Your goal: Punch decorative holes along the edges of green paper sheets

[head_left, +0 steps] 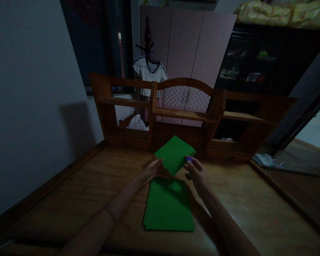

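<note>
A green sheet of paper (173, 153) is held up at a slant above the desk, one corner pointing toward me. My left hand (154, 170) grips its lower left edge, thumb on top. In my right hand (198, 172) a small purple block-like object (188, 159) is pinched between thumb and fingers, right at the sheet's right edge. Small dark marks or holes show near that right corner. Under the right hand lies a small pale roundish thing (188, 175), too dim to name. Closer to me, a stack of green sheets (169, 206) rests flat on the desk.
The wooden desk (109, 174) has a raised rim and, along its back, a wooden shelf unit (184, 114) with drawers. A wall (37, 106) stands at left. Beyond are a pink wardrobe (186, 42), a hanging shirt (149, 74) and a dark cabinet (272, 57).
</note>
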Motion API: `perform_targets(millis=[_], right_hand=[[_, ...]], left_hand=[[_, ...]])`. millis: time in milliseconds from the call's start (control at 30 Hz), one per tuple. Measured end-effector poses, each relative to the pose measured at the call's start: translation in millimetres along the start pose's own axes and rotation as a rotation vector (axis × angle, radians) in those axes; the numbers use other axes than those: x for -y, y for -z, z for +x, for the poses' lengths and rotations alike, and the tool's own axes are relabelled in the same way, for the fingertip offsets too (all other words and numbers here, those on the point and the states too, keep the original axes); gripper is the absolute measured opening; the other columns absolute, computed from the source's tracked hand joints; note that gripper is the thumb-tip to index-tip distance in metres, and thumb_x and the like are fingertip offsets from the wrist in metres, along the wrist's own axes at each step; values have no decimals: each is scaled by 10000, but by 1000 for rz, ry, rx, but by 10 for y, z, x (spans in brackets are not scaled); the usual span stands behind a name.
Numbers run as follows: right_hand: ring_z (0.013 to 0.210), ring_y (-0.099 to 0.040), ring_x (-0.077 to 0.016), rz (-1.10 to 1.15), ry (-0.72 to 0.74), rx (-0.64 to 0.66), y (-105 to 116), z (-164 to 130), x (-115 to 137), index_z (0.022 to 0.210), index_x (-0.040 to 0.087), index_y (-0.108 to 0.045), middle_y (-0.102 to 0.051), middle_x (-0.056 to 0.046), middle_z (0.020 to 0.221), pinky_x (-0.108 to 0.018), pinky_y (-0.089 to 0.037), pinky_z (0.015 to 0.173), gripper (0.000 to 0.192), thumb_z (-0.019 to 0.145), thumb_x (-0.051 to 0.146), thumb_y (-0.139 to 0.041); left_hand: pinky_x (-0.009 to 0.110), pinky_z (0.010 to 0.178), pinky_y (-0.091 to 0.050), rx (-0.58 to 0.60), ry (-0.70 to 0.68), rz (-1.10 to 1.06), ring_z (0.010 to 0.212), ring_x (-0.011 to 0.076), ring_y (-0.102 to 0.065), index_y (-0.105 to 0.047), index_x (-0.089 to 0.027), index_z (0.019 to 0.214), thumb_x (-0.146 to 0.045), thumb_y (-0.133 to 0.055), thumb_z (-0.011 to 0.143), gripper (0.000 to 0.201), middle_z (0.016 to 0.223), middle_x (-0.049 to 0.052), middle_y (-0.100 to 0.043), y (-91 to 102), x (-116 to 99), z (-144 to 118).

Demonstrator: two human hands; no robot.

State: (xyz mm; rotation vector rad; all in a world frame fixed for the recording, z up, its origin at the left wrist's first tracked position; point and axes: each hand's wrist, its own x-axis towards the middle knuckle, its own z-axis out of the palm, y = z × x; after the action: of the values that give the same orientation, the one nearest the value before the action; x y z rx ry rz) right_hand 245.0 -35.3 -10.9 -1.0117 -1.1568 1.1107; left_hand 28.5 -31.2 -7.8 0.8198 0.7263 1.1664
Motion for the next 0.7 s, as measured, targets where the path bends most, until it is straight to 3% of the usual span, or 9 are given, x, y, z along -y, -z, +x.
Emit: perform_targets(millis=[133, 333, 500, 600, 700], right_hand=[[890, -600, -244, -60, 18, 70, -53, -67, 38, 1059, 256, -600, -638, -44, 996, -243, -390, 551, 392, 732, 465, -658], [926, -592, -237, -4, 85, 239, -66, -133, 144, 1024, 259, -601, -630, -31, 1009, -269, -430, 655, 309, 747, 374, -672], [972, -579, -230, 12, 97, 285, -67, -150, 162, 1016, 265, -612, -629, -28, 1035, -329, -430, 822, 320, 722, 351, -704], [993, -566, -228, -37, 76, 285, -77, -125, 125, 995, 258, -631, -628, -29, 1038, -336, -421, 862, 322, 702, 355, -723], [982, -567, -237, -103, 69, 317, -75, -89, 61, 956, 234, -651, -640, -38, 998, -339, -428, 851, 295, 702, 368, -721]], left_hand=[[333, 591, -535, -46, 27, 117, 671, 237, -661, -647, -115, 929, -421, -733, 641, 428, 880, 132, -693, 1, 124, 85], [304, 809, -491, -309, -171, 136, 910, 239, -639, -662, -123, 932, -408, -749, 620, 432, 999, 107, -679, 121, 29, 102], [290, 782, -499, -116, -184, 198, 877, 224, -648, -663, -130, 979, -402, -742, 635, 445, 1005, 105, -680, 101, 33, 87], [306, 597, -526, -101, -9, 259, 699, 234, -667, -670, -112, 944, -437, -745, 612, 471, 874, 118, -702, 128, 118, 143], [323, 576, -531, -82, 6, 256, 720, 248, -667, -657, -129, 988, -432, -746, 612, 491, 915, 120, -696, 208, 177, 193]])
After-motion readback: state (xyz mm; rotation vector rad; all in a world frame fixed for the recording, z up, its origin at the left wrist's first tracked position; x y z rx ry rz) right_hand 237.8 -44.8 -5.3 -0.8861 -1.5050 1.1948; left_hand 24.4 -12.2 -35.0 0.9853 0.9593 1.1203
